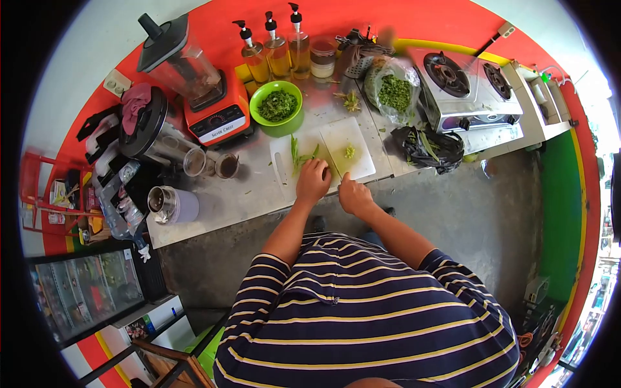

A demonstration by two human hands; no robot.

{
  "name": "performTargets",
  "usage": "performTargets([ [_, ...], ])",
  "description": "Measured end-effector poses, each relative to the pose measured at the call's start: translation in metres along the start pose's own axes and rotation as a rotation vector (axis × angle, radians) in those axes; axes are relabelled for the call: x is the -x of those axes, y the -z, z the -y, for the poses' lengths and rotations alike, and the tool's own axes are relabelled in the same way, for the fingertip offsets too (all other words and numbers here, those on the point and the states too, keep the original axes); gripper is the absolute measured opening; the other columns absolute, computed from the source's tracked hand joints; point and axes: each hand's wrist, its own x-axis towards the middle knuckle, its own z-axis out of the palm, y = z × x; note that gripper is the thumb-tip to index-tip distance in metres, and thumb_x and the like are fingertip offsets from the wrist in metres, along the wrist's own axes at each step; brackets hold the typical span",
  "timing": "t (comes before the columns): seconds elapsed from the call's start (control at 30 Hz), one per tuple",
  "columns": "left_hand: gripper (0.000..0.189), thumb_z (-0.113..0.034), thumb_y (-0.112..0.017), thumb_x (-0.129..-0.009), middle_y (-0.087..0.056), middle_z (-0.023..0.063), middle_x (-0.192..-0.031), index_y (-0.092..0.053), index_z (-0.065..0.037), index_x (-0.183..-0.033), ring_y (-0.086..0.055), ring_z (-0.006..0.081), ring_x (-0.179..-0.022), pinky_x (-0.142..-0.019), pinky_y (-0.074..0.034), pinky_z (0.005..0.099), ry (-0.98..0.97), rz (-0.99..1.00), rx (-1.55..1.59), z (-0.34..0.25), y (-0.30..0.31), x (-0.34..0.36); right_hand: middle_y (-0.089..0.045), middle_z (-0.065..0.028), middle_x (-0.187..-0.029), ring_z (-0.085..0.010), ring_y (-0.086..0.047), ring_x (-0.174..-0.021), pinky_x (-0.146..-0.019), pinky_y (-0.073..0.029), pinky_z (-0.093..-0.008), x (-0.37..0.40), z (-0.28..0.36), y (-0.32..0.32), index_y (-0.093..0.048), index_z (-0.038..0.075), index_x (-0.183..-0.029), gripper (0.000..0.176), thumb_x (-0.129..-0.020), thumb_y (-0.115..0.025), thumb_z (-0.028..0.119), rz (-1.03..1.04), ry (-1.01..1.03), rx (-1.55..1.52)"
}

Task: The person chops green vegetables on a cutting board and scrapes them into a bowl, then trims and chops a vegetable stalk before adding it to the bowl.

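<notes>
A white cutting board point(357, 152) lies near the table's front edge. My left hand point(314, 182) rests on it with fingers curled down over long green leaves point(297, 155); the fingertips are partly hidden. My right hand point(356, 196) is closed at the board's front edge around a knife point(331, 155), whose thin blade reaches away across the board; its handle is hidden in the fist. To the right of the blade sits a small pile of chopped greens point(349, 151). Behind the board stands a green bowl point(277, 128) filled with dark chopped leaves point(278, 105).
A red blender point(217, 119), pump bottles point(275, 50) and a jar point(323, 59) line the back. Rightward are a bag of chopped greens point(394, 92), a black plastic bag point(430, 149) and a gas stove point(472, 90). Cups point(227, 166) and a metal-topped container point(173, 205) stand left.
</notes>
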Motion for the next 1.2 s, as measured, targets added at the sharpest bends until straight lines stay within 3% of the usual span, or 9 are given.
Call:
performTargets([
  [0.33, 0.008, -0.008, -0.068, -0.081, -0.061, 0.0127, -0.083, -0.063, -0.003, -0.084, -0.058, 0.0337, -0.087, -0.077, -0.047, 0.0439, 0.047, -0.017, 0.104, 0.004, 0.005, 0.0, -0.069, -0.031, -0.101, -0.0473, -0.068, -0.1, -0.088, -0.053, -0.0546, -0.006, -0.003, 0.008, -0.044, -0.002, -0.111, 0.033, -0.099, -0.054, 0.026, 0.033, 0.05, -0.021],
  [0.73, 0.009, -0.006, -0.068, -0.078, -0.063, 0.0131, -0.085, -0.068, -0.001, -0.086, -0.058, 0.0342, -0.09, -0.079, -0.048, 0.0437, -0.002, -0.021, 0.122, 0.015, 0.0, 0.004, -0.071, -0.0283, -0.101, -0.0426, -0.07, -0.098, -0.087, -0.056, -0.0499, 0.0, 0.004, 0.01, -0.046, -0.002, -0.111, 0.027, -0.1, -0.05, 0.021, 0.016, 0.063, 0.031],
  [0.8, 0.009, -0.006, -0.068, -0.078, -0.063, 0.0133, -0.085, -0.068, -0.001, -0.085, -0.058, 0.0341, -0.089, -0.079, -0.048, 0.0437, 0.008, -0.018, 0.12, 0.015, -0.001, 0.002, -0.069, -0.0299, -0.103, -0.0461, -0.068, -0.099, -0.089, -0.053, -0.0531, 0.007, 0.007, -0.003, -0.047, -0.002, -0.111, 0.03, -0.102, -0.05, 0.027, 0.006, -0.019, -0.067],
  [1.13, 0.007, -0.005, -0.068, -0.078, -0.061, 0.0137, -0.081, -0.065, 0.0, -0.081, -0.058, 0.0341, -0.084, -0.076, -0.047, 0.0439, 0.0, -0.012, 0.122, 0.018, -0.002, 0.002, -0.07, -0.03, -0.101, -0.0471, -0.069, -0.096, -0.087, -0.054, -0.0535, 0.006, 0.008, -0.001, -0.045, -0.002, -0.111, 0.03, -0.102, -0.05, 0.027, -0.003, 0.031, -0.06],
  [1.2, 0.006, -0.005, -0.068, -0.079, -0.061, 0.0137, -0.081, -0.064, 0.0, -0.081, -0.058, 0.034, -0.084, -0.075, -0.047, 0.044, 0.008, -0.018, 0.126, 0.019, -0.003, 0.002, -0.072, -0.0261, -0.098, -0.0423, -0.071, -0.095, -0.083, -0.057, -0.0498, 0.009, 0.009, -0.011, -0.049, -0.001, -0.108, 0.026, -0.1, -0.049, 0.024, -0.021, -0.014, -0.028],
])
